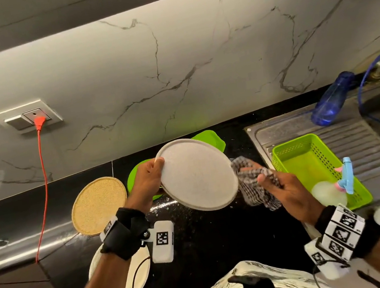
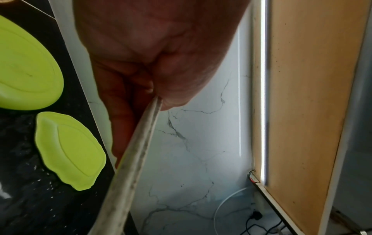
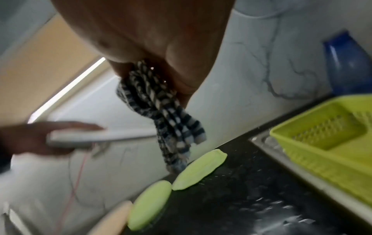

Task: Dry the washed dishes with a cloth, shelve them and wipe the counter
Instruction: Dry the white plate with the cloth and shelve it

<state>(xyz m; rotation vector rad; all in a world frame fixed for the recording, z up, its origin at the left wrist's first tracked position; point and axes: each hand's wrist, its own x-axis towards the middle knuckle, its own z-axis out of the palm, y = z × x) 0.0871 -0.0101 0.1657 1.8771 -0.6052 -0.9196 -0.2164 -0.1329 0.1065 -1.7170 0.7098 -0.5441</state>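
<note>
From the head view the left hand [image 1: 148, 180] pinches the tilted white plate [image 1: 197, 174] by its rim above the counter [image 1: 213, 236] beside the sink's edge, the left wrist view shows thumb and fingers [image 2: 124, 111] clamped on that rim, and in the right wrist view the right hand [image 3: 161, 47] bunches the checked cloth [image 3: 161, 114] beside the plate, so drying is in hand and the cloth must next press on its face.
</note>
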